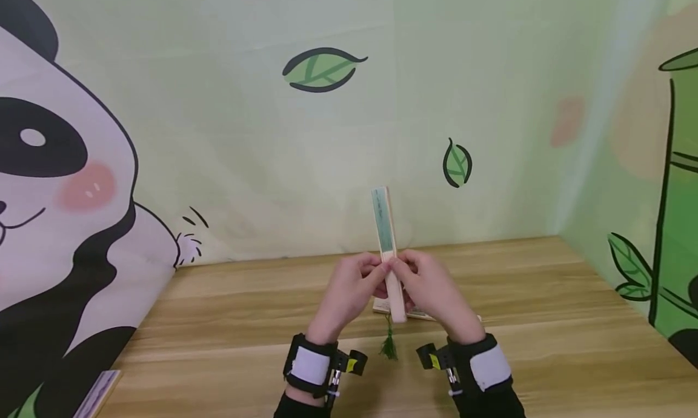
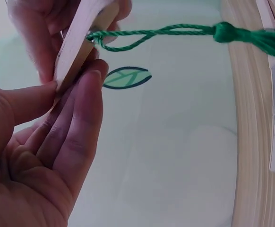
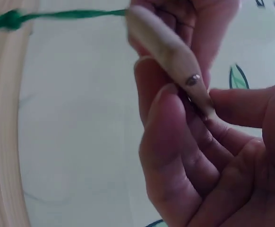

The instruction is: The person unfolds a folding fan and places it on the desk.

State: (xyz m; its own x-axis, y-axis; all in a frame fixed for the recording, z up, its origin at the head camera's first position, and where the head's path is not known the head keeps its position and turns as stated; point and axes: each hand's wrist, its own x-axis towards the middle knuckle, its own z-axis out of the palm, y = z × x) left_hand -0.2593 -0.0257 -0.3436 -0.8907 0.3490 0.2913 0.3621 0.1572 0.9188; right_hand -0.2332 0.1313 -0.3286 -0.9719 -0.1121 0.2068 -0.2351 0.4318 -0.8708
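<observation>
A closed folding fan [image 1: 384, 224] with pale wooden guards and a blue-green folded leaf stands nearly upright above the table. My left hand [image 1: 346, 291] pinches it from the left between thumb and fingers. From the other side my right hand [image 1: 436, 294] pinches it too, thumbs almost meeting on the front. A green tassel [image 1: 389, 345] hangs by a cord from the fan's lower end; the left wrist view shows its knot [image 2: 223, 32]. The metal rivet [image 3: 193, 79] is visible in the right wrist view. Behind the hands lies a second closed fan [image 1: 382, 307], partly hidden.
The wood-grain table [image 1: 229, 321] meets a pale green backdrop [image 1: 245, 163] printed with leaves and a panda. At the table's lower left corner lies a flat purplish item [image 1: 98, 397], cut off by the frame.
</observation>
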